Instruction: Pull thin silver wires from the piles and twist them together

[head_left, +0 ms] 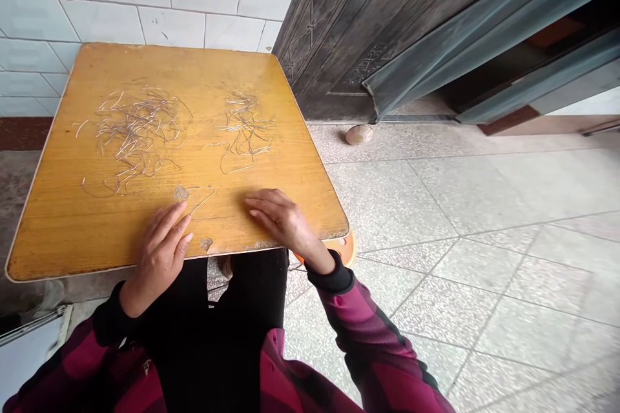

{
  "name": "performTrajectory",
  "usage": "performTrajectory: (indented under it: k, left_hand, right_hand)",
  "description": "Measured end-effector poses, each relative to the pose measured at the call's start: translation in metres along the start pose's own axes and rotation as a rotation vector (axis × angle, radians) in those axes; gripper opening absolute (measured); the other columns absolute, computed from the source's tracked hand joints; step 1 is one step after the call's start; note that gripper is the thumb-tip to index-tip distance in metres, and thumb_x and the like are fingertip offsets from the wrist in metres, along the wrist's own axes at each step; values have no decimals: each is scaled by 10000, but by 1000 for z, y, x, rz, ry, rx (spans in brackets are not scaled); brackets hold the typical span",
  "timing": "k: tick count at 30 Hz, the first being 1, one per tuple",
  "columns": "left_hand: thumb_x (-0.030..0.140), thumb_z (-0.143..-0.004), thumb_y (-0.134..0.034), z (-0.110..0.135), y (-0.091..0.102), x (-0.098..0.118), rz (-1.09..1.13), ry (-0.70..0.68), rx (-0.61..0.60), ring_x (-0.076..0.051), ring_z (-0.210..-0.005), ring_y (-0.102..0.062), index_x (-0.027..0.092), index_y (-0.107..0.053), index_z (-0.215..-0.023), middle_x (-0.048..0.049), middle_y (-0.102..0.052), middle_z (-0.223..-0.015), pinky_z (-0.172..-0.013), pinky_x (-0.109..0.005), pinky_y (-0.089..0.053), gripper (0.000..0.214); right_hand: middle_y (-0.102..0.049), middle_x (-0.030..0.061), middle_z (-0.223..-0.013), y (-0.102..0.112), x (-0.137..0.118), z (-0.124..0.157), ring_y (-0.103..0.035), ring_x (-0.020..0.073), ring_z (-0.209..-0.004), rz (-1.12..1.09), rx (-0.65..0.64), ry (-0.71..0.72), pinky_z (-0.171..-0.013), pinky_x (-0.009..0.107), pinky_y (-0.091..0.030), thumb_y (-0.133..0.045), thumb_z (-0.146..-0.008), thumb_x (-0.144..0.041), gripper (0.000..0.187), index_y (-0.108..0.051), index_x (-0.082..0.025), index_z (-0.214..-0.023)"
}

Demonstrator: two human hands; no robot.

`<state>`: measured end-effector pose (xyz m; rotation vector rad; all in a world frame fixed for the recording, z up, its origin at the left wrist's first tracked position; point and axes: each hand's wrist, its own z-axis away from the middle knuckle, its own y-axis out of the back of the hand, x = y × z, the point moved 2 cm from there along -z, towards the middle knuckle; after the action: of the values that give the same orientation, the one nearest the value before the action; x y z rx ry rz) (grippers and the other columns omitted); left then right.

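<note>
A yellow wooden tabletop [62, 219] with a pale edge fills the left of the view, and its surface is chipped near the front. Two loose tangles of thin silvery wire lie on it, a larger one [135, 135] on the left and a smaller one [245, 126] on the right. One bent wire [201, 200] lies apart, between my hands. My left hand [159, 251] rests on the front of the table, fingertips close to that wire. My right hand [281, 222] lies flat near the front right corner. Neither hand visibly holds anything.
White tiles cover the wall behind the table. A dark embossed metal door and its frame stand at the upper right. A small pale round object [359, 134] sits on the speckled stone floor. An orange rim [345, 249] shows under the table's front right corner.
</note>
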<state>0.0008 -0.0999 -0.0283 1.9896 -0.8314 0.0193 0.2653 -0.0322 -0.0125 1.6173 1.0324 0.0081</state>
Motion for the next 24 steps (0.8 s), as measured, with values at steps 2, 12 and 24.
performTrajectory:
  k: [2,12,24]
  left_hand:
    - [146,-959,-466,-12,2,0,-55,-2,-28,-257,-1373,-447,181,-460,-1393,-139,-536,-1427,-1144,-524,-351,435]
    - [220,-989,-386,-32,-24,-14,-245,34,-334,-319,-1428,-349,69,-513,-1373,-175,-428,-1501,-1165,-575,-250,432]
    - [242,-991,-415,-26,-25,-18,-203,4,-237,-308,-1418,-371,103,-504,-1369,-167,-423,-1511,-1152,-555,-289,413]
  right_hand:
    - [-670,116,-1246,-6,-6,-9,-585,217,-1185,23,-18,27,-1022,448,-460,-505,-980,-280,284,-670,-165,-1181]
    - [-351,92,-1563,-57,-24,-42,-257,265,-1475,268,-301,137,-1188,546,-199,-440,-996,-419,571,-344,-179,-1506]
    - [-450,123,-1506,-39,-10,-18,-323,274,-1448,143,-115,64,-1166,531,-268,-444,-992,-430,541,-416,-186,-1473]
